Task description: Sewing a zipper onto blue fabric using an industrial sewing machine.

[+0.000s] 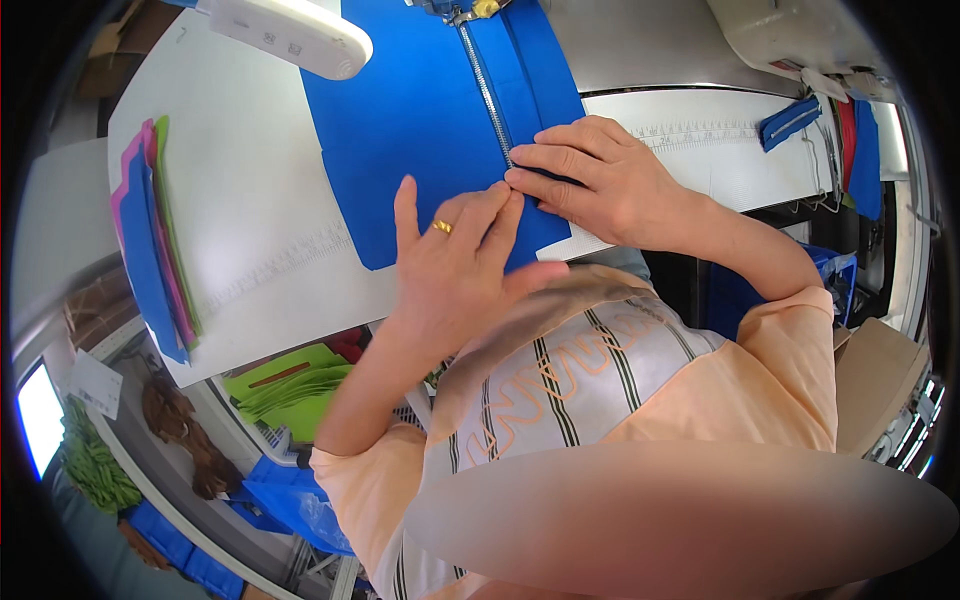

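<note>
A royal blue fabric piece [375,120] lies on the white worktop, with a metal zipper [480,85] running down its right part to where both hands meet. My left hand [465,245] has its fingertips on the fabric at the zipper's lower end, thumb stretched out and little finger raised. Just right of it, my right hand [605,180] rests spread fingers on the fabric beside and over the zipper; the spot under the fingertips is hidden. At the top, the zipper runs under a metal sewing machine foot [458,16].
Stacked blue, pink and green pieces [155,250] lie on the left of the worktop [240,180]. A white device [290,35] hangs at upper left. Green fabric [290,390] and blue bins [280,500] sit below. Small blue zippered pieces [790,122] and hanging fabric [862,160] are at right.
</note>
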A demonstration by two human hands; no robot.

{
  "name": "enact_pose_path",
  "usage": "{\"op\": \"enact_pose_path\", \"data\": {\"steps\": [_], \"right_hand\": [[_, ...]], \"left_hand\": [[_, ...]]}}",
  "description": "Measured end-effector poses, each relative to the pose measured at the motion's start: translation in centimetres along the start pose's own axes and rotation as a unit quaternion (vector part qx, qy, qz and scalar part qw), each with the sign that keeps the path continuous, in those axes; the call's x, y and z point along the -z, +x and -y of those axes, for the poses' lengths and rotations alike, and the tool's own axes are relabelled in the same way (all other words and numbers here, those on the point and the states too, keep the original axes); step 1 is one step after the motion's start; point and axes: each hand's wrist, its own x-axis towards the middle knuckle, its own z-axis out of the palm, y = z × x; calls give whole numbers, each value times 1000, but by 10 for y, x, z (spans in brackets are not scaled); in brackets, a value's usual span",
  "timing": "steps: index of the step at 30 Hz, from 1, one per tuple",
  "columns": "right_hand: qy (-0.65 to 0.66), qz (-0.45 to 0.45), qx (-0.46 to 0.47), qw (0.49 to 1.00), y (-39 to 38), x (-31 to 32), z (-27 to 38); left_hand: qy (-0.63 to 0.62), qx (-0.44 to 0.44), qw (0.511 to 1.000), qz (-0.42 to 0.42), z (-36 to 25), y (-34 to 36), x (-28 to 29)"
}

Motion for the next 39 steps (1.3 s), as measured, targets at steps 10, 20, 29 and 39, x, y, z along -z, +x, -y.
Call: {"op": "enact_pose_path", "data": {"steps": [10, 20, 29, 39], "right_hand": [[5, -4, 23, 1000, 3, 0, 1], [8, -23, 20, 1000, 6, 2, -1], [22, -14, 28, 999, 7, 3, -5], [13, -11, 24, 1000, 7, 3, -8]], "left_hand": [[107, 10, 994, -22, 51, 45, -8], [58, -3, 997, -53, 56, 46, -10], [61, 0, 996, -58, 52, 48, -10], [50, -30, 996, -67, 58, 51, -10]]}}
